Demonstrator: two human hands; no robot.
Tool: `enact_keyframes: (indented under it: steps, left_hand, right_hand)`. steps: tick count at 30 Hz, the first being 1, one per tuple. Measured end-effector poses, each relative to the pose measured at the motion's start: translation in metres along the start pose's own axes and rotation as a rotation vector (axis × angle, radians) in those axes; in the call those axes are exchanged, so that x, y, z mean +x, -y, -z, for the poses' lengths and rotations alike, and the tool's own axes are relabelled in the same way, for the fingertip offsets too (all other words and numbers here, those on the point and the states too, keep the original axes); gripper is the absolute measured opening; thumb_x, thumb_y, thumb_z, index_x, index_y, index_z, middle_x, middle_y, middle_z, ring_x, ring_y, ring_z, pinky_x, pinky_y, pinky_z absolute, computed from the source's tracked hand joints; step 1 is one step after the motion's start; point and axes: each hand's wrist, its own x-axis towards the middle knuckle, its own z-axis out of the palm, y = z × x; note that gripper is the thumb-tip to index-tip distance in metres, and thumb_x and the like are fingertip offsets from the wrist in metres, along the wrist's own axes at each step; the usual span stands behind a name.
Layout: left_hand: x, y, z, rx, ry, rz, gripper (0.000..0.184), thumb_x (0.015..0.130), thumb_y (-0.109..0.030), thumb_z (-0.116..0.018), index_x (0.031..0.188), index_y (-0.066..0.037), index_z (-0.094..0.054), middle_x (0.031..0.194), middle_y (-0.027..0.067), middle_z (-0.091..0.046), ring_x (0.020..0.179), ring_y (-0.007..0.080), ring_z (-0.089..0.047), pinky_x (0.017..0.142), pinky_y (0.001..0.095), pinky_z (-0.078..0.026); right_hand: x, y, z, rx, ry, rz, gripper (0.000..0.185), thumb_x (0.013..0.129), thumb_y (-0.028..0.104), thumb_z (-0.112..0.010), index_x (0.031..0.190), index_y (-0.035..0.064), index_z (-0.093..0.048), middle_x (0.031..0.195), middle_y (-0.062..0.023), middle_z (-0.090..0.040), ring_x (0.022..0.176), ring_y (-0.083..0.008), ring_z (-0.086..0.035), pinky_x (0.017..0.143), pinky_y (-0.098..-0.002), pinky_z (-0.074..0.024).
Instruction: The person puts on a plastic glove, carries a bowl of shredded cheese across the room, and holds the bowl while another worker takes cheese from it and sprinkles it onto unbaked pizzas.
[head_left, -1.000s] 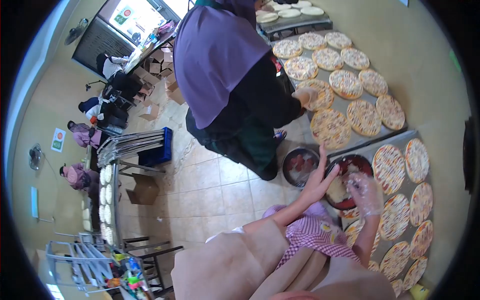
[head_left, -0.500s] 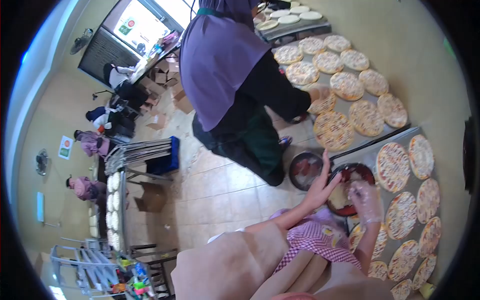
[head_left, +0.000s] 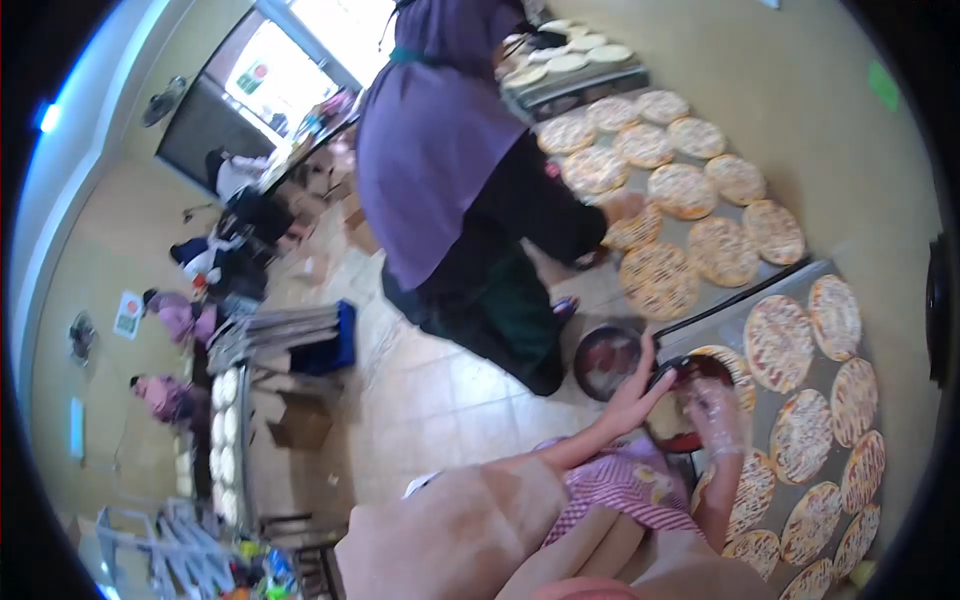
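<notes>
A dark round bowl [head_left: 678, 440] with red and pale contents sits near the front edge of a tray. My left hand [head_left: 632, 400], bare, grips its rim with the thumb apart from the fingers. My right hand [head_left: 712, 408], in a clear plastic glove, reaches into the bowl; its fingers are bunched, and what they hold is too blurred to name. Topped round pizzas [head_left: 779, 343] lie on the tray [head_left: 765, 424] to the right of the bowl and partly beneath it.
Another bowl [head_left: 608, 362] with red contents stands beyond my left hand. A co-worker in a purple top [head_left: 440, 160] reaches over a farther tray of pizzas [head_left: 683, 190]. A rack [head_left: 275, 335], a cardboard box [head_left: 300, 420] and several people are at the left.
My right hand has gone deeper into the bowl. The bowl has shifted slightly, showing more of a pizza behind it. The co-worker's hand still reaches over the same pizza.
</notes>
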Motion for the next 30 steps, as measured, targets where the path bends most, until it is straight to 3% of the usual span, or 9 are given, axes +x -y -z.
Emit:
enact_keyframes:
  steps: [3,6,10,12,15,18,19,22,30]
  left_hand:
    - [0.009,0.002,0.001,-0.057,0.060,0.023,0.072,0.093,-0.032,-0.041,0.138,0.001,0.005,0.146,0.0158,0.000,0.134,0.0218,-0.003,0.107,0.0299,-0.007]
    - [0.004,-0.005,0.000,0.058,0.017,0.013,0.074,0.092,-0.041,-0.039,0.140,-0.007,0.005,0.139,0.0257,-0.020,0.130,0.0309,-0.023,0.104,0.0306,-0.020]
    - [0.011,0.021,-0.007,0.102,0.000,-0.042,0.074,0.091,-0.043,-0.040,0.141,-0.012,0.006,0.138,0.0265,-0.022,0.128,0.0317,-0.028,0.102,0.0313,-0.024]
    - [0.000,0.014,-0.014,-0.015,0.114,0.143,0.074,0.090,-0.047,-0.038,0.141,-0.014,0.004,0.135,0.0259,-0.029,0.124,0.0329,-0.034,0.101,0.0312,-0.025]
    - [0.012,0.028,-0.025,0.089,0.116,0.019,0.074,0.089,-0.052,-0.036,0.141,-0.015,0.002,0.128,0.0256,-0.040,0.119,0.0335,-0.041,0.100,0.0317,-0.028]
    - [0.012,0.007,-0.036,-0.081,0.277,0.184,0.074,0.089,-0.052,-0.037,0.141,-0.016,0.000,0.133,0.0251,-0.035,0.122,0.0330,-0.038,0.101,0.0319,-0.028]
    - [0.012,0.011,-0.043,-0.065,0.313,0.187,0.072,0.089,-0.052,-0.036,0.141,-0.012,-0.007,0.138,0.0228,-0.028,0.127,0.0304,-0.032,0.104,0.0311,-0.023]
    - [0.014,0.010,-0.065,-0.064,0.393,0.046,0.064,0.093,-0.039,-0.038,0.139,-0.002,-0.015,0.142,0.0163,-0.024,0.131,0.0208,-0.021,0.106,0.0285,-0.015]
    - [-0.003,-0.017,-0.126,-0.096,0.533,0.157,0.063,0.093,-0.043,-0.036,0.138,-0.002,-0.020,0.142,0.0157,-0.023,0.132,0.0229,-0.019,0.107,0.0306,-0.014]
  right_hand:
    - [0.001,0.022,0.014,-0.119,-0.071,-0.030,0.017,0.074,0.014,-0.059,0.089,0.0067,-0.060,0.088,-0.0141,-0.060,0.083,-0.0322,-0.056,0.073,-0.0384,-0.0443]
    - [0.006,0.022,0.018,-0.036,-0.005,-0.100,0.020,0.073,0.014,-0.061,0.091,0.0043,-0.062,0.089,-0.0143,-0.061,0.086,-0.0306,-0.057,0.076,-0.0386,-0.0452]
    - [0.005,0.023,0.022,-0.012,-0.032,-0.059,0.020,0.073,0.014,-0.061,0.091,0.0055,-0.062,0.087,-0.0128,-0.061,0.085,-0.0303,-0.057,0.078,-0.0379,-0.0438]
    - [-0.005,0.020,0.020,0.019,-0.026,-0.085,0.019,0.072,0.013,-0.062,0.091,0.0063,-0.062,0.086,-0.0122,-0.061,0.081,-0.0287,-0.058,0.072,-0.0367,-0.0454]
    - [-0.005,0.008,0.029,0.048,0.032,-0.070,0.019,0.074,0.006,-0.063,0.093,0.0039,-0.060,0.085,-0.0094,-0.060,0.070,-0.0184,-0.060,0.063,-0.0302,-0.0491]
    - [-0.020,-0.016,0.024,0.250,-0.071,-0.158,0.016,0.073,0.008,-0.061,0.087,0.0022,-0.061,0.079,-0.0141,-0.060,0.068,-0.0269,-0.059,0.063,-0.0344,-0.0457]
    - [-0.027,-0.009,0.032,0.411,-0.070,-0.267,0.014,0.075,0.005,-0.060,0.088,0.0005,-0.060,0.078,-0.0117,-0.060,0.065,-0.0178,-0.059,0.059,-0.0300,-0.0471]
    - [-0.049,-0.020,0.041,0.687,-0.131,-0.331,0.010,0.078,0.000,-0.058,0.088,-0.0010,-0.060,0.079,-0.0076,-0.059,0.066,-0.0103,-0.056,0.057,-0.0250,-0.0480]
    - [-0.106,-0.033,0.084,0.745,-0.164,-0.451,0.011,0.081,-0.003,-0.055,0.091,-0.0011,-0.059,0.084,-0.0041,-0.056,0.072,-0.0079,-0.056,0.061,-0.0219,-0.0499]
